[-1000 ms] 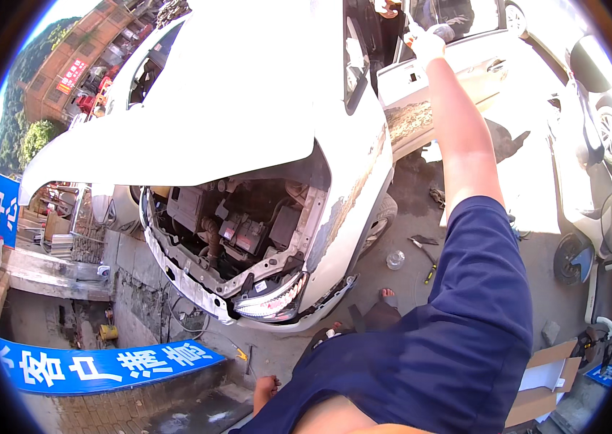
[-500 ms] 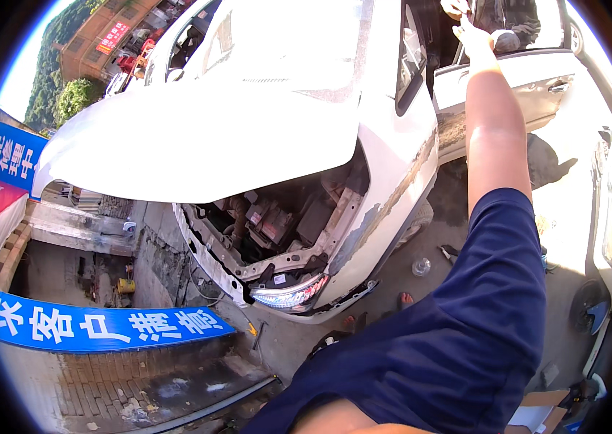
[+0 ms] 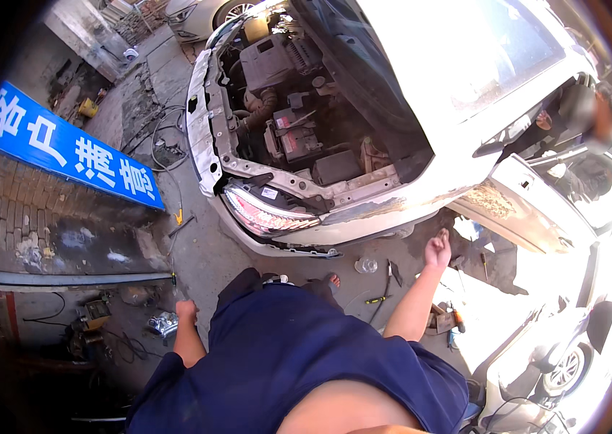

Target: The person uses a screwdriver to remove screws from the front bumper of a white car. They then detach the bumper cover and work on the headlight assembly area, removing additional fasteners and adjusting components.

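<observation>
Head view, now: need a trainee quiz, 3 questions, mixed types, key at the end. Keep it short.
1. Multiple choice: what is the main colour of the large sign at the picture's left?
A) red
B) blue
C) green
2. True or false: the person's left hand rests on the headlight.
3. Fill in the blank: of the person's two hands, the ____ one is nearer the open car door.

Key
1: B, blue with white characters.
2: False, it is apart from the headlight.
3: right; the right hand is on the door's side of the picture.
</observation>
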A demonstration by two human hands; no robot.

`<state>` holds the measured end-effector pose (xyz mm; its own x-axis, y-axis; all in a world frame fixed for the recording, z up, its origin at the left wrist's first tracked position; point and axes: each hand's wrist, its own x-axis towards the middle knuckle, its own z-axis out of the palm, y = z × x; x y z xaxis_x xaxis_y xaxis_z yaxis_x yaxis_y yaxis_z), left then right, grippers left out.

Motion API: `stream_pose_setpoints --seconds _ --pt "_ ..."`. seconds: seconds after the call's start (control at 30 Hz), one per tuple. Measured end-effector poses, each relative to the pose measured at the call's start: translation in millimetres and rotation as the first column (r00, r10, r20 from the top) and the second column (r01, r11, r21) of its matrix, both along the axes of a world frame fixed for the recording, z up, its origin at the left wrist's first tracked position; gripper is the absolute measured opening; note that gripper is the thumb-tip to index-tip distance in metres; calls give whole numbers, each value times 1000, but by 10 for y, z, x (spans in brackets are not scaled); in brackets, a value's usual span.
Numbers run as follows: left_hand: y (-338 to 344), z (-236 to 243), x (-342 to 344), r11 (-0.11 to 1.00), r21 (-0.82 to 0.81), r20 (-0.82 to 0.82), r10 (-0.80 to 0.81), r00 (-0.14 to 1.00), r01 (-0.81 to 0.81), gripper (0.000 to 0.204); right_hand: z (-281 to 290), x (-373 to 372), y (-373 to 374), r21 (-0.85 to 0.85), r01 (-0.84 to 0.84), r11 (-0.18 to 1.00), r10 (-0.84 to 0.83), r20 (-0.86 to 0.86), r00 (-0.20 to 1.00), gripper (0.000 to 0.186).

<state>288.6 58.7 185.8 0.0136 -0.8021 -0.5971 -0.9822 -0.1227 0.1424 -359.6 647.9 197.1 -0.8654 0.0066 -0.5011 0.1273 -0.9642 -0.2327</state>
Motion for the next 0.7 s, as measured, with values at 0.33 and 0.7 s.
stream_pose_setpoints --seconds 0.33,0.7 --pt "-1245 -592 598 889 446 -98 -69 993 106 28 -1173 3547 -822 275 -761 587 102 908 407 11" --pt "-3409 -748 -1295 845 243 -309 -397 864 475 20 -62 6120 -2803 655 -631 416 -135 730 670 28"
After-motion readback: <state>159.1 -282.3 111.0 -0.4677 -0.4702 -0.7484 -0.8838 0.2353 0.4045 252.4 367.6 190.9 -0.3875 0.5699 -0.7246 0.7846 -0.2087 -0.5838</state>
